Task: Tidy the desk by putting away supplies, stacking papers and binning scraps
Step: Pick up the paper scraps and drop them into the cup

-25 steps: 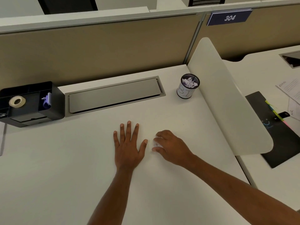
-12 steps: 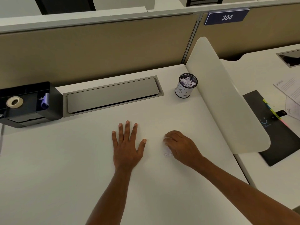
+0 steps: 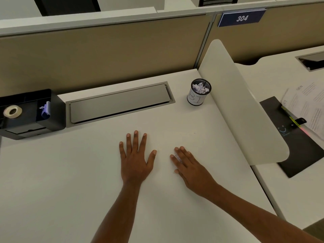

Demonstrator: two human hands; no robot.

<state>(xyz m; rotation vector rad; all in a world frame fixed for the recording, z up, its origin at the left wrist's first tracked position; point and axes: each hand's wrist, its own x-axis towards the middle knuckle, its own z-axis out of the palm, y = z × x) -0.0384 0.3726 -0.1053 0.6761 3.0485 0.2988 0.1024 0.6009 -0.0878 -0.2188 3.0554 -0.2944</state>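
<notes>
Scrap point(image 3: 177, 157) seemingly now lies under the flattened right hand point(image 3: 192, 166).

My right hand point(image 3: 190, 165) has opened up: the fingers point(image 3: 183, 152), hooked over the paper scrap point(image 3: 177, 157) a moment ago, now lie straight and flat on the desk point(image 3: 70, 172), with only a pale bit showing between them.

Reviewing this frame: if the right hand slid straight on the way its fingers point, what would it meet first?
Probably the grey cable-tray lid set in the desk; the right hand points forward-left, passing right of the left hand.
</notes>
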